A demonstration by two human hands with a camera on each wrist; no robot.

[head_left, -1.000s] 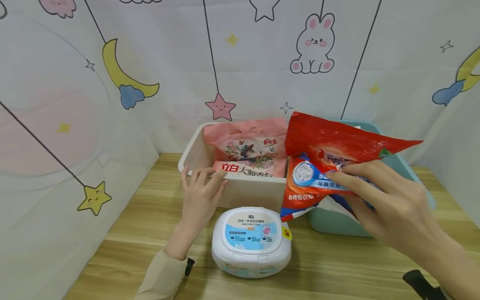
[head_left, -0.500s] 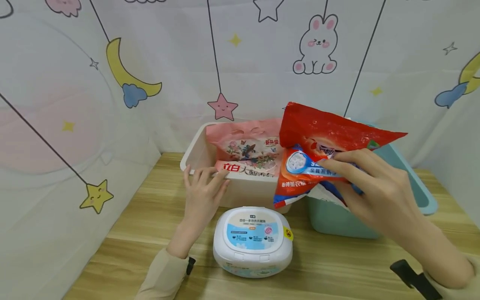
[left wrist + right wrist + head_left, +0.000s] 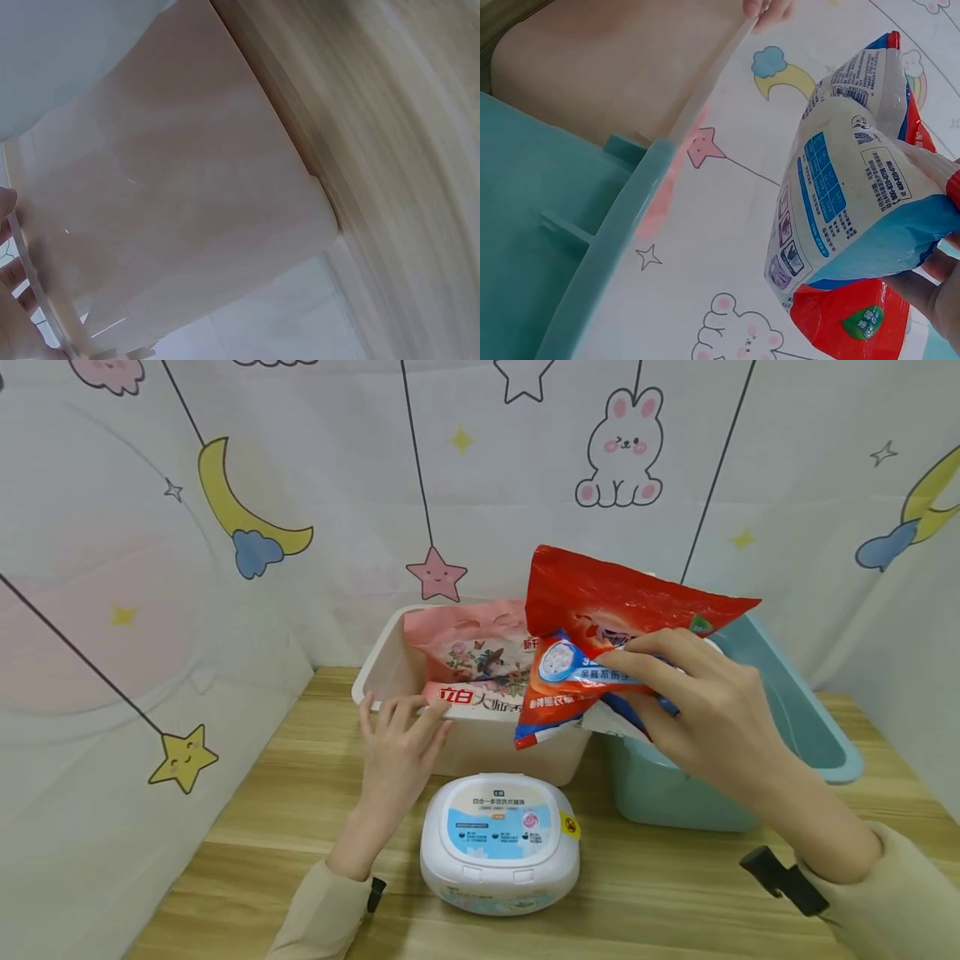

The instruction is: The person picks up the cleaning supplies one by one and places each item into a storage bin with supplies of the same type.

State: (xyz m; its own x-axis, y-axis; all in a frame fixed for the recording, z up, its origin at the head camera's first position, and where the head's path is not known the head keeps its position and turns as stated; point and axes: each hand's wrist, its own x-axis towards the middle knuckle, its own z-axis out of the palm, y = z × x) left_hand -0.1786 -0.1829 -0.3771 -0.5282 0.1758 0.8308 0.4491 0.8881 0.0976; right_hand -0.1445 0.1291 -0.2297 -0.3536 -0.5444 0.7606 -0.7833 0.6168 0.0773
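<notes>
My right hand [image 3: 712, 706] grips a red and blue bag of laundry detergent [image 3: 592, 589], pinching it between thumb and fingers. The bag is up in the air, tilted, over the right end of a cream storage bin [image 3: 495, 743] and the inner edge of a teal bin [image 3: 667, 789]. In the right wrist view the white printed back of the detergent bag [image 3: 840, 195] shows. My left hand [image 3: 397, 747] holds the cream bin's front rim, fingers over the top and thumb outside. A pink detergent bag [image 3: 468, 643] stands inside the cream bin, its right part hidden behind the red bag.
A white lidded box of laundry pods [image 3: 498, 847] sits on the wooden table [image 3: 255, 827] in front of the cream bin. The teal bin stands to its right. A cartoon-printed cloth [image 3: 360, 485] hangs behind and at the sides.
My right hand has carried the red detergent bag leftward and a little up, from in front of the teal bin toward the cream bin. My left hand stays on the rim.
</notes>
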